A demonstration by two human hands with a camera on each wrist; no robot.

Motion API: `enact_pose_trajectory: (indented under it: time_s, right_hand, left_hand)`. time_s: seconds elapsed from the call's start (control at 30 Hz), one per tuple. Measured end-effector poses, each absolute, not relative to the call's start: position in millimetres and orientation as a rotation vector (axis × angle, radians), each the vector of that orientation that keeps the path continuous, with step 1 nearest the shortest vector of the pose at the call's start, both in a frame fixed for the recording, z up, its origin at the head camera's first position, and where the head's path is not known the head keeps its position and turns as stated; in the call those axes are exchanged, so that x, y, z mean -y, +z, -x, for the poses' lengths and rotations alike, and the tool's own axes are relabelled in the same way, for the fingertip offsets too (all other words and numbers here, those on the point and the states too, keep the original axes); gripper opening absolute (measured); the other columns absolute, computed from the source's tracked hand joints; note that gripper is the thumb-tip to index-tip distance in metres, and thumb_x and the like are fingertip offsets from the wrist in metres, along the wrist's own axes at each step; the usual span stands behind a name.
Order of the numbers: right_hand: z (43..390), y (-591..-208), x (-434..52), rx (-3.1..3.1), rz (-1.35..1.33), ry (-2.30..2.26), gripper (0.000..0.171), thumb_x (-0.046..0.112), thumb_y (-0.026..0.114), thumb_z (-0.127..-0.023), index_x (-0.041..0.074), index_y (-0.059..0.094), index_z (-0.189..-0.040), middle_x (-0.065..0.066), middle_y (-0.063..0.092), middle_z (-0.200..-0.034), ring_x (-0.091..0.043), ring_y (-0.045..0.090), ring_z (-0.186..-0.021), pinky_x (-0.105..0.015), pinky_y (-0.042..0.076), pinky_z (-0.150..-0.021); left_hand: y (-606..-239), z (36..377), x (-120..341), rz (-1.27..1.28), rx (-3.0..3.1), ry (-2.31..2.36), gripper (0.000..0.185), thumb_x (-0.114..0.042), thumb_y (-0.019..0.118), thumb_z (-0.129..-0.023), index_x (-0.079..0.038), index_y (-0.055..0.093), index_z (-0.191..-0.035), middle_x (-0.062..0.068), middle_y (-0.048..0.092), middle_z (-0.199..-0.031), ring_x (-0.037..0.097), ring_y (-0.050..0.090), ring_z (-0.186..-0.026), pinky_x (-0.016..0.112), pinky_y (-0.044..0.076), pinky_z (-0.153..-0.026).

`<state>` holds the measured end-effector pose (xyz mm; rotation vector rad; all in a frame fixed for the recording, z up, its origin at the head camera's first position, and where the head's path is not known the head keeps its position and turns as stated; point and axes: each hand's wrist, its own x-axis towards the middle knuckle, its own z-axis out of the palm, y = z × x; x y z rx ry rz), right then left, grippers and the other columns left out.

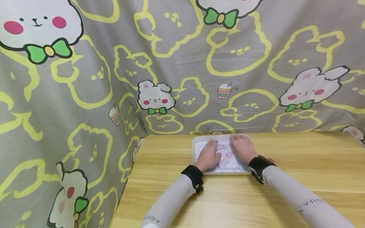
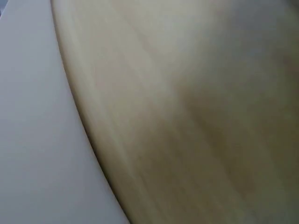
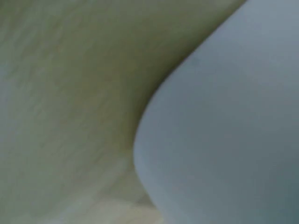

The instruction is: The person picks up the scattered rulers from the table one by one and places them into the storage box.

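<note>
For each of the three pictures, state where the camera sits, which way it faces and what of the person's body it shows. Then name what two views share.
Head: worn on the head, looking forward and down at the white tray, both hands and grey sleeves over it.
Left wrist: close above the wooden table, blurred; tray edge at left, no hand visible.
Right wrist: equally close, blurred; tray corner at right, no hand visible.
Shared: tray and table appear in all three.

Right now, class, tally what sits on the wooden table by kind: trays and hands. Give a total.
White tray: 1
Hands: 2, the left hand and the right hand, both over the tray
Total: 3
</note>
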<state>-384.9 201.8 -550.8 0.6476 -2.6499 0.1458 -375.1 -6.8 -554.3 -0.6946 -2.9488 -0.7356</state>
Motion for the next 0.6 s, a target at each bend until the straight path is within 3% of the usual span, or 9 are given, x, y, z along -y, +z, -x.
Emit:
enact_pose_trajectory:
  time_s: [0.23, 0.6]
  right_hand:
    - [374.5, -547.6, -195.4, 2.671, -0.66, 0.285, 0.025, 0.007, 0.073, -0.094, -0.005, 0.064, -0.114, -0.022, 0.068, -0.095, -0.04, 0.065, -0.08, -0.052, 0.057, -0.07]
    - [326.9, -542.0, -197.6, 2.741, -0.618, 0.523, 0.036, 0.02, 0.061, -0.105, -0.007, 0.065, -0.127, -0.026, 0.071, -0.114, -0.044, 0.068, -0.106, -0.058, 0.055, -0.092]
  left_hand:
    - [-550.0, 366.3, 17.9, 0.744, 2.882, -0.808, 0.055, -0.021, 0.065, -0.1, -0.005, 0.05, -0.15, 0.013, 0.049, -0.155, 0.025, 0.049, -0.144, 0.033, 0.037, -0.12]
    - [-551.3, 333.7, 48.8, 0.749, 2.828, -0.999, 0.056, -0.023, 0.065, -0.1, -0.004, 0.048, -0.15, 0.019, 0.046, -0.158, 0.035, 0.041, -0.15, 0.047, 0.037, -0.12]
